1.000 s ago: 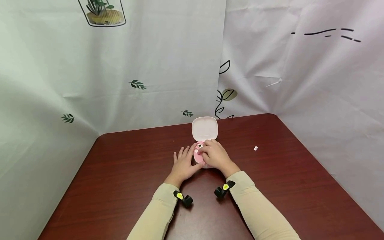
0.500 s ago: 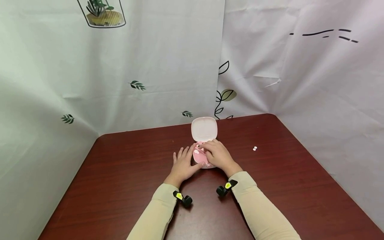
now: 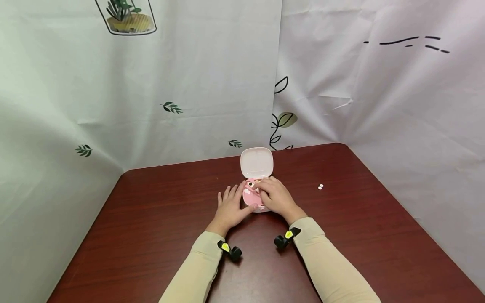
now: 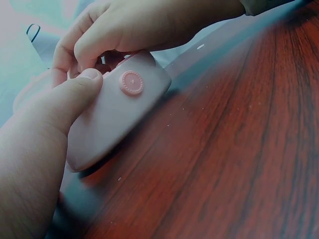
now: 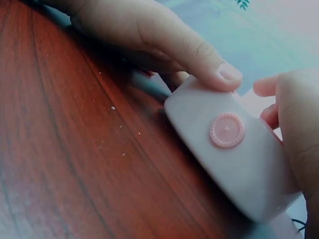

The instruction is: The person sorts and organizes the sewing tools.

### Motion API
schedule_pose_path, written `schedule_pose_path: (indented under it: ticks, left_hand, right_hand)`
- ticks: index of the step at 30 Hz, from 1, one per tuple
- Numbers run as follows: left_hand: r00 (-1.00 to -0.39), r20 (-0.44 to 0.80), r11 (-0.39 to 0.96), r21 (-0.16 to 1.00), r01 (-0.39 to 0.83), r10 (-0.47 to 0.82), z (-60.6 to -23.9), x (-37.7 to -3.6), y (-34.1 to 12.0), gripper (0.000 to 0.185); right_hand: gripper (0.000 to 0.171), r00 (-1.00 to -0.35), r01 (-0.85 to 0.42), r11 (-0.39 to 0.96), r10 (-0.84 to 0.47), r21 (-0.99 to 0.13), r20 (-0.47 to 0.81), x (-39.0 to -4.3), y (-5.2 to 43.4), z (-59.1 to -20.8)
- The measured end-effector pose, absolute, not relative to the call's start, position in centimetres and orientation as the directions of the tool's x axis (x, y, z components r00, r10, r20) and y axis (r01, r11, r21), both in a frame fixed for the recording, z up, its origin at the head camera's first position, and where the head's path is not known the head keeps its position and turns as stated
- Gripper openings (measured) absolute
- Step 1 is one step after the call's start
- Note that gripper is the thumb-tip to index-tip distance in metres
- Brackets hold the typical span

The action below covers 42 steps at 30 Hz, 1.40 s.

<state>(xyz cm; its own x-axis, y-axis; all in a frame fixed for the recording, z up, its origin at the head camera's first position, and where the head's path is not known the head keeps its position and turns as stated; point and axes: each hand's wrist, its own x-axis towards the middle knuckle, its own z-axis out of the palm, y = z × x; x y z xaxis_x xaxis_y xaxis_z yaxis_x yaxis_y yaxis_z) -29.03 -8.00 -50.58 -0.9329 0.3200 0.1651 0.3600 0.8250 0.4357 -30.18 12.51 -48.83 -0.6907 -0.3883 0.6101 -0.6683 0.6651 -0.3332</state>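
A small pale pink case (image 3: 262, 209) stands on the table with its whitish lid (image 3: 257, 163) tipped up behind it. Small white pieces (image 3: 247, 191) lie in its pink inside, near a round spot with a dark centre (image 3: 250, 184). My left hand (image 3: 230, 212) holds the case from the left, thumb on the front wall and forefinger along the side, other fingers spread. Over the right half of the case is my right hand (image 3: 278, 198), its forefinger reaching down inside. A round pink button (image 5: 227, 130) shows on the case's front in both wrist views.
Two small white oval pieces (image 3: 320, 187) lie on the dark red-brown table (image 3: 159, 227), right of the case. A pale printed curtain (image 3: 212, 75) hangs behind the table's far edge. Black wrist cameras (image 3: 230, 251) sit inward of both sleeves.
My right hand's bunched fingers have parted, and its forefinger now stretches left over the inside of the case. More of the pink inside shows. My left hand keeps its hold.
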Motion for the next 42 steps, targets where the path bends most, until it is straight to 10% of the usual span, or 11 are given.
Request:
schedule_pose_path:
  ticks: [22,28,33,42]
  left_hand:
    - [-0.94,0.138,0.833,0.437,0.341,0.313,-50.5,-29.0,-8.0,0.095]
    - [-0.938,0.139,0.831,0.436,0.346,0.318,-50.6,-29.1,-8.0,0.096]
    - [-0.938,0.143,0.826,0.446,0.345,0.315,-50.6,-29.2,-7.9,0.097]
    - [-0.94,0.137,0.831,0.441,0.34,0.312,-50.7,-29.2,-8.0,0.097]
  right_hand:
    - [0.022,-0.611,-0.718,0.652,-0.424,-0.244,0.668,-30.1,12.5,-49.5]
    - [0.019,-0.584,-0.696,0.647,-0.259,-0.311,0.769,-30.7,14.1,-49.5]
    - [0.02,-0.662,-0.5,0.739,0.01,-0.452,0.749,-31.2,18.4,-49.9]
    - [0.038,-0.899,0.08,0.819,0.306,-0.568,0.314,-29.8,26.2,-50.2]
